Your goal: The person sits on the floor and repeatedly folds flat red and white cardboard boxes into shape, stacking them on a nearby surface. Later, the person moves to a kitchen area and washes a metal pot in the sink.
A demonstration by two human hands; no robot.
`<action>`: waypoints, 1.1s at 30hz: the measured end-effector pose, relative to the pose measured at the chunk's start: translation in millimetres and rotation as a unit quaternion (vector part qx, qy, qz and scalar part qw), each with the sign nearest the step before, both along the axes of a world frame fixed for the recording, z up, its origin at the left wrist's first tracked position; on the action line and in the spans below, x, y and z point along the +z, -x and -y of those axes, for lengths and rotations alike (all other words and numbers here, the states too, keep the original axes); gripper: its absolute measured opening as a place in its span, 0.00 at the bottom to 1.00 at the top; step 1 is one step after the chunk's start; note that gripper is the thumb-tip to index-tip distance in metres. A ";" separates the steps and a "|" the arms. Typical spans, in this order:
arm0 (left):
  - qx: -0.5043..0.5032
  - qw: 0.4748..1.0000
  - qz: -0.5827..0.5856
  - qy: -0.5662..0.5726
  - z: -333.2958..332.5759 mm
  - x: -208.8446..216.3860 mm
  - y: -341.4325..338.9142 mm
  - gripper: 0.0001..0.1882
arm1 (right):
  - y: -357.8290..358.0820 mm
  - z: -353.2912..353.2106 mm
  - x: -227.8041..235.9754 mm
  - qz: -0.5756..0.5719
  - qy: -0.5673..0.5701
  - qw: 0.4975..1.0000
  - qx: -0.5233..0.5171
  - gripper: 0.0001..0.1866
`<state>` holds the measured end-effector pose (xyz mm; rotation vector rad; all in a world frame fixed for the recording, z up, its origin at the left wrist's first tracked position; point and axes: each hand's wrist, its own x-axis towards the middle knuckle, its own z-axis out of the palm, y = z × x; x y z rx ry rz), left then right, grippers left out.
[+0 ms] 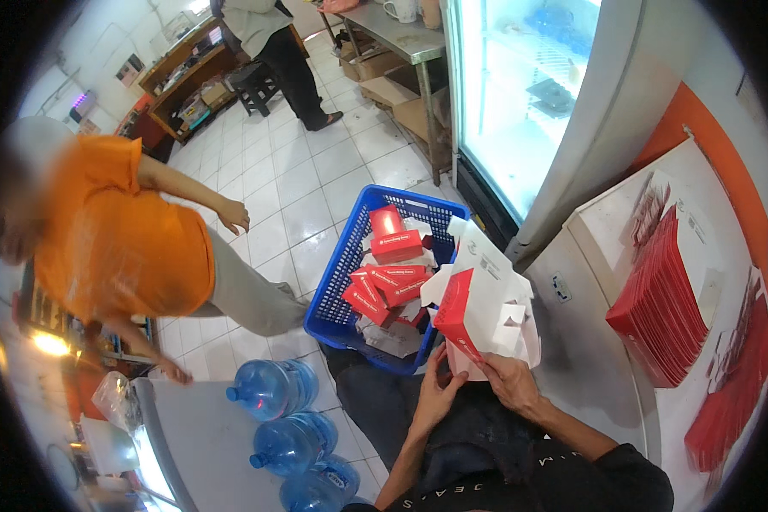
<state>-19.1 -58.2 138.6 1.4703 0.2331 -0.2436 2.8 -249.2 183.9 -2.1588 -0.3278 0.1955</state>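
A partly folded red and white cardboard box (486,294) is held over my lap, its white flaps spread out. My left hand (436,391) grips its lower left edge, thumb on the red panel. With its fingers pressed on the near edge, my right hand (510,381) holds the same box from the right. Just beyond, a blue plastic basket (324,294) holds several folded red and white boxes (394,277), piled loosely. To my right, a thick stack of flat red and white box blanks (661,299) lies on a white surface, with more flat blanks (730,401) nearer me.
Large blue water bottles (273,388) stand in a row at my left, beside a grey-white surface (200,427). A person in an orange shirt (136,230) is at the left. A lit glass-door fridge (529,102) and a metal table (401,32) stand ahead; another person (277,51) stands farther back.
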 end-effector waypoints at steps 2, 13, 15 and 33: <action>-0.047 0.997 0.030 -0.053 -2.2 -5.3 -0.1 0.41 | -2.2 0.2 2.7 0.027 0.016 0.999 0.024 0.21; 0.002 1.000 -0.021 -0.004 -19.7 -31.2 -17.1 0.35 | -36.8 37.9 103.4 0.344 0.190 0.919 0.023 0.20; 0.009 1.000 -0.008 -0.014 -20.7 -43.5 -20.3 0.36 | -40.0 54.3 142.4 0.396 0.205 0.895 -0.010 0.19; 0.025 0.998 0.047 0.046 -40.0 -56.0 -43.6 0.38 | -17.3 257.8 256.7 -0.170 0.372 0.893 -0.189 0.14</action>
